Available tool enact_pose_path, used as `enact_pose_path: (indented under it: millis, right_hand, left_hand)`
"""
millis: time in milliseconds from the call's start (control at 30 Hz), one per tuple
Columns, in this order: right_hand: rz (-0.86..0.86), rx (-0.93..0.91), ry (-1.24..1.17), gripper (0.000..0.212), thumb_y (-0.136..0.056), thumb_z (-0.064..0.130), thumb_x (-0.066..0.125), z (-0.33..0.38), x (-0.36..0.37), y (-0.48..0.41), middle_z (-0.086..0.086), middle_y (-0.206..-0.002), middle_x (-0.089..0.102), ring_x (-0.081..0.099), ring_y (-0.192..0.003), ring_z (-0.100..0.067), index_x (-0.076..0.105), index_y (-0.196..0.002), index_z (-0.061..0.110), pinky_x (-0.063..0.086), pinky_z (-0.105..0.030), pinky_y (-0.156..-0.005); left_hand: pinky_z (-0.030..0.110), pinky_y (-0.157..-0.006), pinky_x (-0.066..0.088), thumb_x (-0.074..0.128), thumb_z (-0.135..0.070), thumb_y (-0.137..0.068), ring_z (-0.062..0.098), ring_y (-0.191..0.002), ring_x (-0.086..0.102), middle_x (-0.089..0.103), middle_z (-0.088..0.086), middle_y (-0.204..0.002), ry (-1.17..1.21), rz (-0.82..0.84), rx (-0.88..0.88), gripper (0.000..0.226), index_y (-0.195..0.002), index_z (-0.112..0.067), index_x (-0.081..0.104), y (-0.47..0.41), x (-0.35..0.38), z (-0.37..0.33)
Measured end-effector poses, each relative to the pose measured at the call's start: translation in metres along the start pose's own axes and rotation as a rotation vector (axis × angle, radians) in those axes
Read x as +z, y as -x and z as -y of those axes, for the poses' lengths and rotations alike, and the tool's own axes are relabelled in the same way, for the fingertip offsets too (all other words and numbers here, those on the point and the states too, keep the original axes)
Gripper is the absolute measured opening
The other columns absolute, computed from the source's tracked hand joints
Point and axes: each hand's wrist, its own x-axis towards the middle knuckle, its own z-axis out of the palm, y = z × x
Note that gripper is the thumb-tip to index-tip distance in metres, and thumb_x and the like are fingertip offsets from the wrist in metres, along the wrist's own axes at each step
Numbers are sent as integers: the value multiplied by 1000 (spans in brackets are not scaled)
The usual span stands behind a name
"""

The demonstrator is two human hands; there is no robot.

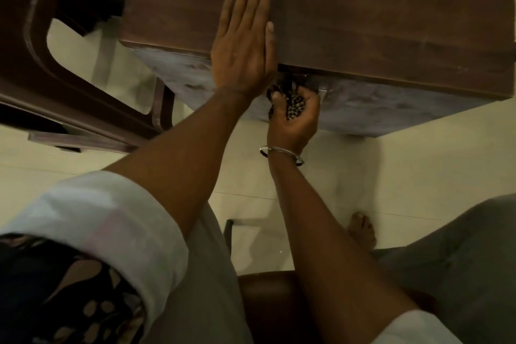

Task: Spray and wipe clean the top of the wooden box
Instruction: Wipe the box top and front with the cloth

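Observation:
The wooden box (pixel 363 8) fills the upper part of the view, with a dark brown top and a dusty grey front side. My left hand (pixel 243 39) lies flat on the top at its near edge, fingers straight and together. My right hand (pixel 293 117) is just below that edge, against the box's front side. It grips a bunched dark cloth with light spots (pixel 290 102). A metal bangle (pixel 280 155) sits on my right wrist. No spray bottle is in view.
A dark wooden chair frame (pixel 42 58) stands to the left of the box. The floor is pale tile (pixel 391 176). My knees, a bare foot (pixel 361 229) and a brown seat edge (pixel 268 299) are at the bottom.

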Motion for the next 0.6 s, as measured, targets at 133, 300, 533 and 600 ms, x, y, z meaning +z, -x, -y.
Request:
enact_pose_path:
  millis: [133, 300, 533, 600]
  right_hand:
    - [29, -1, 80, 47, -80, 25, 77, -13, 16, -5, -15, -116, 64, 59, -105, -30, 60, -116, 1, 46, -21, -85]
    - [59, -74, 231, 37, -87, 27, 71, -26, 22, -4, -17, -110, 63, 58, -100, -33, 61, -109, -1, 40, -21, -77]
    - [158, -157, 371, 35, -88, 27, 66, -41, 14, -9, -23, -112, 60, 55, -98, -39, 61, -104, -4, 36, -22, -75]
    - [148, -170, 409, 32, -86, 21, 70, -43, 13, -9, -23, -112, 61, 54, -98, -40, 62, -104, -4, 35, -23, -75]
  left_hand:
    - [41, -125, 18, 25, -27, -105, 29, -149, 34, 41, 16, -158, 4, -56, 1, 55, -150, -1, 43, -2, 9, 4]
    - [42, -124, 21, 28, -26, -103, 30, -148, 37, 44, 17, -156, 13, -94, 4, 54, -147, 0, 46, -2, 13, 3]
    - [38, -125, 17, 25, -29, -104, 27, -149, 34, 43, 15, -157, 20, -70, -15, 56, -148, -1, 45, -3, 14, 3]
    - [38, -125, 17, 26, -29, -104, 27, -149, 34, 43, 15, -157, 26, -73, -15, 56, -148, -1, 46, -3, 13, 3]
